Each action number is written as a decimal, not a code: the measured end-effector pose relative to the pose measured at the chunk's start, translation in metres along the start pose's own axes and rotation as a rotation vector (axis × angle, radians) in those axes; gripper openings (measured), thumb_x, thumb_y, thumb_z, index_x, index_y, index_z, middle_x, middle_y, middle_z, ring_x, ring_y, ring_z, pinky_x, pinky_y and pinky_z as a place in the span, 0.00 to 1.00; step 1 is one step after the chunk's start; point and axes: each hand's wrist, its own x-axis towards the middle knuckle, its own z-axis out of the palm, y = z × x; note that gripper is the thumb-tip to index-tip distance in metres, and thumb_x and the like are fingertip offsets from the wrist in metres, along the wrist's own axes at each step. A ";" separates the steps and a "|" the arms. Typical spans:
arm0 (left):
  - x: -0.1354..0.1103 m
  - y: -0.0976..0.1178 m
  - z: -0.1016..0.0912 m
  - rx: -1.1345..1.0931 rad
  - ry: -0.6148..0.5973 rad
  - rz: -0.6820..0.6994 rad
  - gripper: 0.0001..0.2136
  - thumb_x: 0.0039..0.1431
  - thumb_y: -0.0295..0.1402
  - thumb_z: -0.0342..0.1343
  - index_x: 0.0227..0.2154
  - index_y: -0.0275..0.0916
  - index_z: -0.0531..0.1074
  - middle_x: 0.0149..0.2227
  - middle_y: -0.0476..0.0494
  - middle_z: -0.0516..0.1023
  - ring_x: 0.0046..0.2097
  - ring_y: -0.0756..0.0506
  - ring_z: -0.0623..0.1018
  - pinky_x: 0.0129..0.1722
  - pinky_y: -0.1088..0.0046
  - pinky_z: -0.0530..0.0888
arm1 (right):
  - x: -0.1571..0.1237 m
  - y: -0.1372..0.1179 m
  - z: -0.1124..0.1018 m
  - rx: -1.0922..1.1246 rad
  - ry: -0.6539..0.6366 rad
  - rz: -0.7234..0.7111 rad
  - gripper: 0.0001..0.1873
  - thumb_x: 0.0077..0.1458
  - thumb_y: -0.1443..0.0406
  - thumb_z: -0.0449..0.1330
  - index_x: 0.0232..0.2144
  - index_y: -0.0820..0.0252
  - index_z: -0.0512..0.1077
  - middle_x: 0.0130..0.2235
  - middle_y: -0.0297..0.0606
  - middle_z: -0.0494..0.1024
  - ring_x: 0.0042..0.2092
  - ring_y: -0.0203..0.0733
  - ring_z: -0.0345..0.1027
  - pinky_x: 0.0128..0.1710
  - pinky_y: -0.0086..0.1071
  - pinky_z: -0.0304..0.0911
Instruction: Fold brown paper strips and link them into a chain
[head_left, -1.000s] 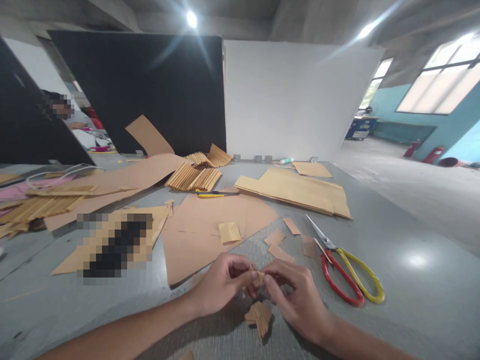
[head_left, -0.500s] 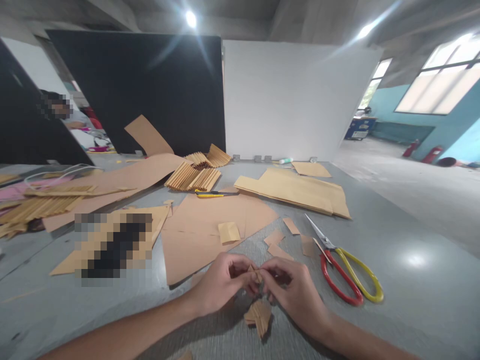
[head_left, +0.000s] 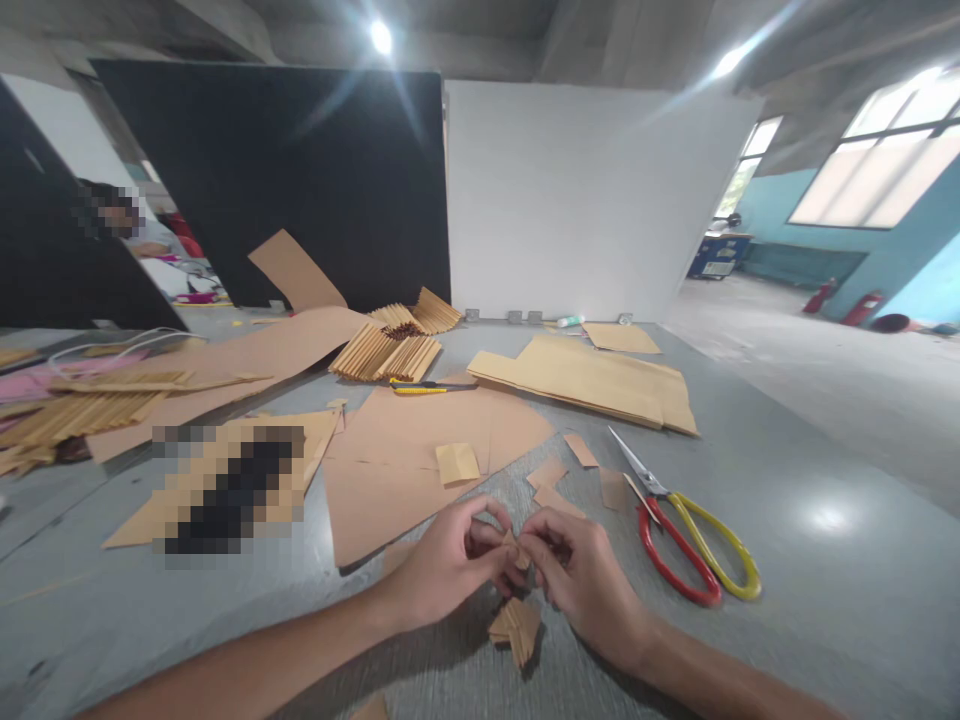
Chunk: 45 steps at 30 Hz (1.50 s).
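Between both sets of fingertips is a small folded piece of brown paper, partly covered by the fingers. My left hand pinches it from the left. From the right, my right hand pinches the same piece, its fingers curled. Just below the hands, a little pile of folded brown paper pieces lies on the grey table. Several cut paper rectangles are scattered beyond the fingers. To the right rest large scissors with one red and one yellow handle, blades pointing away.
A big brown paper sheet carries a small tan square and a yellow utility knife. Behind are pleated paper bundles and a folded kraft sheet. Black and white panels stand at the back. A person sits far left.
The fingers have shifted slightly around the small paper piece, which is turned a little. Both hands stay over the same spot, and the pile below looks the same.
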 end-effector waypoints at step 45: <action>0.005 -0.007 -0.009 0.062 -0.026 0.003 0.26 0.58 0.55 0.59 0.30 0.31 0.75 0.27 0.40 0.77 0.26 0.46 0.80 0.24 0.74 0.75 | 0.007 -0.001 0.007 0.143 0.063 0.070 0.27 0.69 0.48 0.48 0.26 0.58 0.70 0.17 0.29 0.65 0.19 0.35 0.59 0.20 0.29 0.52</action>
